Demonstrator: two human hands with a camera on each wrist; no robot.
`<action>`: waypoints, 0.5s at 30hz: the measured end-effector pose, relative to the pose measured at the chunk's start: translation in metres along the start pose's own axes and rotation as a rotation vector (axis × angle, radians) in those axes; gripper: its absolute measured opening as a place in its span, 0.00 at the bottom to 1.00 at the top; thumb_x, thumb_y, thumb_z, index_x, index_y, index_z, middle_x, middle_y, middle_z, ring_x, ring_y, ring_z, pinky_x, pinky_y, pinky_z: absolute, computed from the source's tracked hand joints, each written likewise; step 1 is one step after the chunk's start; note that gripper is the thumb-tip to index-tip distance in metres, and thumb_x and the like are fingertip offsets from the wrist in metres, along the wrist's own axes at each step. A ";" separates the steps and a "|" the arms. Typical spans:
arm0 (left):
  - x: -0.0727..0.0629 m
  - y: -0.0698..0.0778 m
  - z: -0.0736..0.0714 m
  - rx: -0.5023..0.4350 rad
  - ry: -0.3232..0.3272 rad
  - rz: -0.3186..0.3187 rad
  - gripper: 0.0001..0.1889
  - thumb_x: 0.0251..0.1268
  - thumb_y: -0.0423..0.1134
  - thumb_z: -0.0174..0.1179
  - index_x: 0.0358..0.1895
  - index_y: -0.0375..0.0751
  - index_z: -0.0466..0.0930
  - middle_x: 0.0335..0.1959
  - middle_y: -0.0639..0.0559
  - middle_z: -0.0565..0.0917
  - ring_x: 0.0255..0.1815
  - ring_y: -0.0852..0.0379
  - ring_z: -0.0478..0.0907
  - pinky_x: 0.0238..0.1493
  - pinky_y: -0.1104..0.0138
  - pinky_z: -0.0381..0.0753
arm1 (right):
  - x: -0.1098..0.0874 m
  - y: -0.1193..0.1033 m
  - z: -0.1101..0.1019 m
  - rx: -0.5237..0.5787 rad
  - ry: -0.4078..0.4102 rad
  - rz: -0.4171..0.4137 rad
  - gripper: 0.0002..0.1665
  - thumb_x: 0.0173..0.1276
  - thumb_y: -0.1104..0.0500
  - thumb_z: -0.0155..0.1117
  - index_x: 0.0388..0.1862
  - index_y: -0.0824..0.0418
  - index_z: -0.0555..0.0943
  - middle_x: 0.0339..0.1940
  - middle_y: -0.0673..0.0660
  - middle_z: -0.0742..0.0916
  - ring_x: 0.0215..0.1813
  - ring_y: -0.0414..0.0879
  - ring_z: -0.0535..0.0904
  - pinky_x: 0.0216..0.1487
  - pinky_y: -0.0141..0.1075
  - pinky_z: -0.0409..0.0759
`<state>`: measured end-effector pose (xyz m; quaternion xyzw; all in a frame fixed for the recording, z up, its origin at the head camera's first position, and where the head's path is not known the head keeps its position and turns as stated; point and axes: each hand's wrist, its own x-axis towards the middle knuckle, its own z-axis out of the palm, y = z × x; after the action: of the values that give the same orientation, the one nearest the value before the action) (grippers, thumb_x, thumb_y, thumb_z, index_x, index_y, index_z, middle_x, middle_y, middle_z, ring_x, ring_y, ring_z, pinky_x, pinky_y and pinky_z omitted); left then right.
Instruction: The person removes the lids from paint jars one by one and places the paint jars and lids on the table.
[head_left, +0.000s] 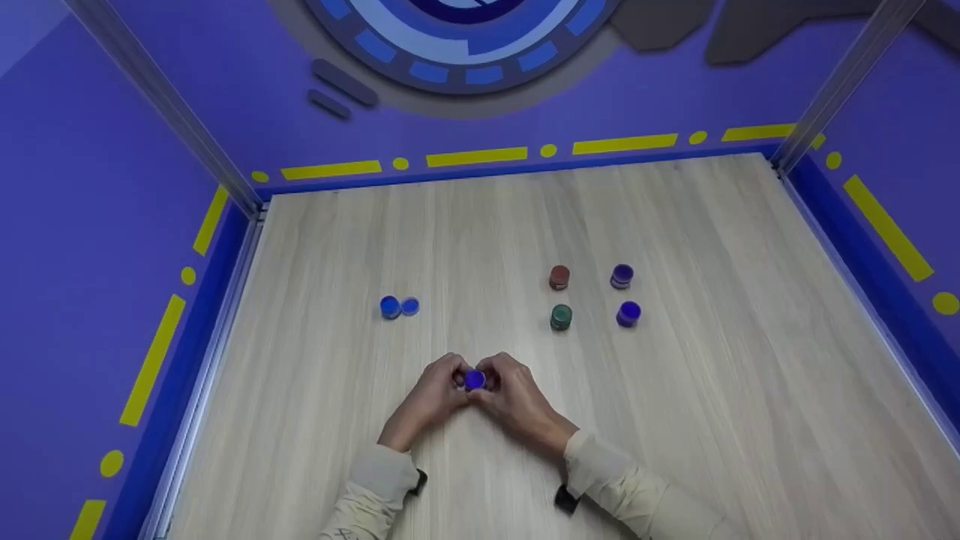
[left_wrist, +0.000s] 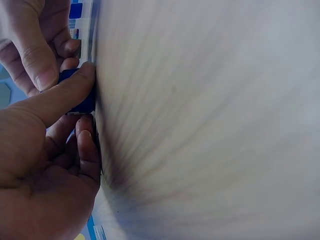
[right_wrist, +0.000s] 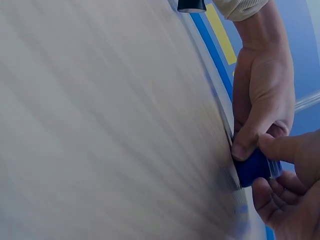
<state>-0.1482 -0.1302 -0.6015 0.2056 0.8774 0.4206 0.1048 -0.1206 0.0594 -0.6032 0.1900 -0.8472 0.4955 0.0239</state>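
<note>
Near the front middle of the table, both hands meet at a small blue-violet paint jar (head_left: 475, 380). My left hand (head_left: 433, 391) grips its side; in the left wrist view the thumb lies along the jar (left_wrist: 85, 104). From the other side my right hand (head_left: 517, 396) pinches the jar with thumb and fingers. The right wrist view has the left thumb on the jar's blue body (right_wrist: 252, 169) low by the table, and the right fingers around its clear-looking end (right_wrist: 274, 169). Fingers hide part of the jar.
Left of centre stands a blue jar (head_left: 389, 307) beside a round blue lid (head_left: 409, 306). To the right stand a reddish-brown jar (head_left: 559, 277), a green jar (head_left: 561, 317), a dark purple jar (head_left: 622, 277) and a violet jar (head_left: 628, 313). Blue-purple panels (head_left: 480, 127) border the wooden table (head_left: 337, 247).
</note>
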 end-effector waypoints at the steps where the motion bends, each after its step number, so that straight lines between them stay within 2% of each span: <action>1: 0.000 0.000 0.000 -0.001 -0.003 -0.006 0.12 0.59 0.29 0.74 0.40 0.37 0.79 0.35 0.54 0.76 0.37 0.59 0.72 0.40 0.68 0.73 | 0.001 0.001 -0.001 0.000 -0.016 -0.012 0.16 0.64 0.62 0.78 0.46 0.63 0.82 0.38 0.53 0.82 0.39 0.45 0.78 0.41 0.34 0.76; 6: 0.000 0.003 0.000 0.001 -0.007 -0.043 0.12 0.58 0.29 0.74 0.38 0.39 0.78 0.34 0.55 0.75 0.36 0.60 0.70 0.40 0.68 0.71 | 0.005 0.006 -0.007 0.000 -0.093 -0.053 0.15 0.65 0.62 0.77 0.48 0.63 0.83 0.40 0.52 0.83 0.41 0.45 0.79 0.41 0.34 0.78; 15: 0.001 0.003 0.000 0.000 0.002 -0.025 0.14 0.57 0.31 0.76 0.35 0.39 0.75 0.33 0.53 0.75 0.35 0.59 0.70 0.38 0.68 0.70 | 0.013 0.010 -0.014 0.010 -0.193 -0.069 0.15 0.64 0.64 0.76 0.49 0.61 0.85 0.44 0.52 0.85 0.46 0.46 0.81 0.47 0.35 0.80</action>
<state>-0.1484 -0.1283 -0.5990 0.1941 0.8801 0.4193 0.1091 -0.1387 0.0720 -0.6013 0.2660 -0.8360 0.4781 -0.0416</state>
